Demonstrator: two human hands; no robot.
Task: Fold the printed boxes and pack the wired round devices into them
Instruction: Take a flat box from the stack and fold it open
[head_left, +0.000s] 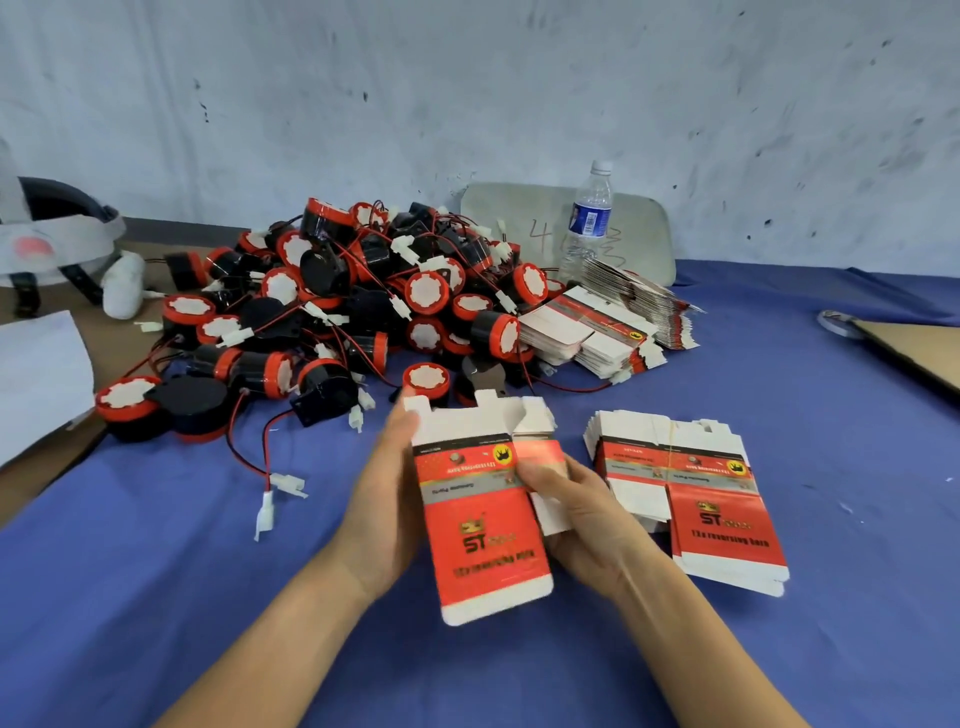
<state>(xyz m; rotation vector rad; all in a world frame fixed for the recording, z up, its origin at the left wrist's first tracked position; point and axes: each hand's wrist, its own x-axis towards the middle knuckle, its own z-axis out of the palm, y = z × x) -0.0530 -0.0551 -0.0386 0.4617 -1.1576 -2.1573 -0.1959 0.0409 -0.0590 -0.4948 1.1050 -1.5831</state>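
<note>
Forearms reach up from the bottom edge to two hands that share one printed box (483, 525). The left hand (384, 499) grips its left edge, thumb up near the white top flaps and the other fingers hidden behind the card. The right hand (587, 519) pinches the narrow side panel, with its thumb (540, 475) on the printed face and the fingers curled underneath. The box is not yet squared up: the main red panel faces up, and the side panel is bent only a little way back.

Just right of the box, a stack of flat boxes (722, 519) lies on the blue cloth (156, 571). Beyond the box sits the heap of round devices (363, 301), red and black, with their wires crossing one another. One loose wire with white plugs (270, 499) trails to the box's left. More flat boxes (597, 332) and a water bottle (589, 218) stand behind and to the right of it.

The likely trouble is a crooked fold, since pressure off the score line would crease the print or tear a flap. Later, pulling one device from the heap may drag its tangled neighbours along.
</note>
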